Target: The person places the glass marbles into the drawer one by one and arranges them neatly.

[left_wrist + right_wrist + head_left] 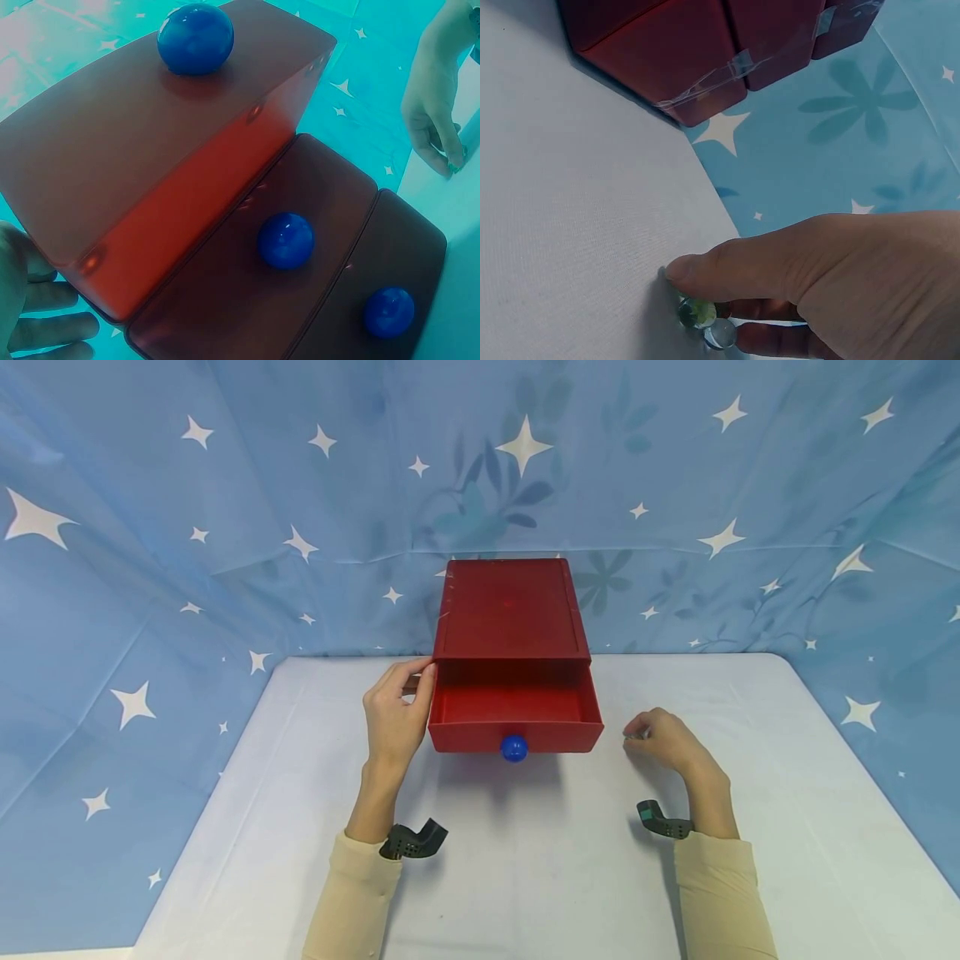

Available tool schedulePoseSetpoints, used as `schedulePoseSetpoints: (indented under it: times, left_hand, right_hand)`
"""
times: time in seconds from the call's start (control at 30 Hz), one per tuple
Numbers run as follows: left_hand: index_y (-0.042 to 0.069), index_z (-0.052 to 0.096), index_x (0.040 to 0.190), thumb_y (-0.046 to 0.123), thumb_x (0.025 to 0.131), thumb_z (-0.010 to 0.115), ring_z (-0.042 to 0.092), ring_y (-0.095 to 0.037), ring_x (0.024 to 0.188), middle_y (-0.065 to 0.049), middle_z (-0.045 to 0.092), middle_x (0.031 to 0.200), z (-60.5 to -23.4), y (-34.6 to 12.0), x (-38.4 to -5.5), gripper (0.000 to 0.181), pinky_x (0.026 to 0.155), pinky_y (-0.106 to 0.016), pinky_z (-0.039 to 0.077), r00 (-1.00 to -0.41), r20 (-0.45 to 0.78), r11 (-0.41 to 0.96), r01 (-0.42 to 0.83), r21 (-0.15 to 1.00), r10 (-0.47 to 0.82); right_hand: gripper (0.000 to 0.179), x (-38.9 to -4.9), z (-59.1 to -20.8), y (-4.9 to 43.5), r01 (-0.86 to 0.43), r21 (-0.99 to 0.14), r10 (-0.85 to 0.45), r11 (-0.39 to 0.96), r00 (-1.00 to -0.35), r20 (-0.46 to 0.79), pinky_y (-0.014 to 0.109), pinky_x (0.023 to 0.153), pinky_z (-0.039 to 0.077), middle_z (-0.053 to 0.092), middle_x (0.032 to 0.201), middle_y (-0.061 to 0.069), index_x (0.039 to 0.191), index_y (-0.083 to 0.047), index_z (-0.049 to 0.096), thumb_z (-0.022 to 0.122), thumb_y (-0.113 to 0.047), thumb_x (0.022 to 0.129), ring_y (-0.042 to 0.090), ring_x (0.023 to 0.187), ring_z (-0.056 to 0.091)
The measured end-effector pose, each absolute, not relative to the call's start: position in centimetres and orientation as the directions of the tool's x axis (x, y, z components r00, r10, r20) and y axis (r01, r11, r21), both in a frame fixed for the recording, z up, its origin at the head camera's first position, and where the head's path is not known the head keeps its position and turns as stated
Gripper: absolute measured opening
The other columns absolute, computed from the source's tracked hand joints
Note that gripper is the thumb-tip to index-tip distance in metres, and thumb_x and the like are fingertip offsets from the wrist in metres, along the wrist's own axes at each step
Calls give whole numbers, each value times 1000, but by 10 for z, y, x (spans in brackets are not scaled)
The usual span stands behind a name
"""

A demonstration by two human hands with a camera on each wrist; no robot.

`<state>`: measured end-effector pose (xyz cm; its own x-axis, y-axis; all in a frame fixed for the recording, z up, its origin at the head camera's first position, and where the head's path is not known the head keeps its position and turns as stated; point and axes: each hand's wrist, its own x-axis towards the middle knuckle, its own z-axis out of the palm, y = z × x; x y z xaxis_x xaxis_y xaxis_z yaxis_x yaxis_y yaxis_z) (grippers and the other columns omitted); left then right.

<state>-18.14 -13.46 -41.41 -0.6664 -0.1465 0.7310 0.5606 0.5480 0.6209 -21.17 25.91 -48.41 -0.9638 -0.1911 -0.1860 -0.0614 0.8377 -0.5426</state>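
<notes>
A red drawer box [510, 610] stands on the table with its top drawer [468, 737] pulled out. That drawer has a blue ball knob [514, 748], and its visible inside is bare. My left hand [392, 714] rests against the box's left side, fingers fairly straight, as its fingers [56, 330] in the left wrist view also show. To the right of the box, my right hand [667, 743] is low over the table. Between its thumb and fingers it pinches clear glass marbles; a green-patterned marble [697, 313] and a clear marble [720, 334] show.
Two lower drawers are shut, each with a blue knob [286, 241]. Clear tape [742, 64] runs along the box's side. A white cloth covers the table [525, 877]. Behind it hangs a blue curtain [360, 510] with white stars. Each wrist wears a black camera mount [412, 841].
</notes>
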Motion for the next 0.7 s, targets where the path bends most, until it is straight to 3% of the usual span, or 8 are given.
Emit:
schedulePoseSetpoints:
  times: [0.7]
  left_hand:
    - [5,76,108,16,96,66,73,-21,77,-11,76,100,-414,-135,-181,19,72,-36,63,-659,739,556,564,611,-144]
  right_hand:
    - [24,-212,-485,260,-57,-545,-196,837,-960,-200,46,80,56,67,99,19,104,5,70,66,-14,88,28,90,60]
